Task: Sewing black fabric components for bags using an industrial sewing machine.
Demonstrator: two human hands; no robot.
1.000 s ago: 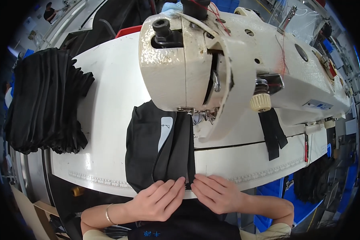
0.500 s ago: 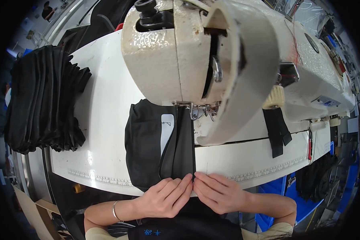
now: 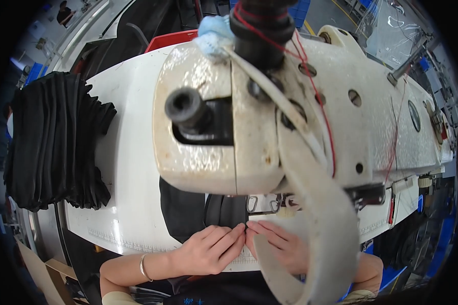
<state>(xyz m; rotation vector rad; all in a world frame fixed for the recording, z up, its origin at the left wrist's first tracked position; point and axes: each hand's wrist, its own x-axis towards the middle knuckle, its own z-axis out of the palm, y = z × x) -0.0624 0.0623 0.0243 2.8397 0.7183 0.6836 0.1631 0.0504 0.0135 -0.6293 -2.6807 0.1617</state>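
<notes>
A black fabric piece [image 3: 178, 211] with a zipper lies flat on the white sewing table, its far part hidden beneath the sewing machine head [image 3: 198, 170]. My left hand [image 3: 211, 250] pinches its near right edge with the fingertips. Close against it, my right hand [image 3: 277, 246] grips the same edge with thumb and fingers pressed together. A curved white guard [image 3: 336, 239] on the machine covers part of my right hand and wrist. The needle area is hidden behind the machine head.
A tall stack of folded black fabric pieces [image 3: 51, 142] stands on the table's left. A printed ruler scale [image 3: 122, 241] runs along the near edge. Red thread [image 3: 328, 132] trails over the machine. Behind the table sits a red bin [image 3: 170, 39].
The viewpoint has shifted, so the machine head looms larger and lower, hiding more of the fabric and the black straps at right. Both hands keep their pinch in nearly the same place.
</notes>
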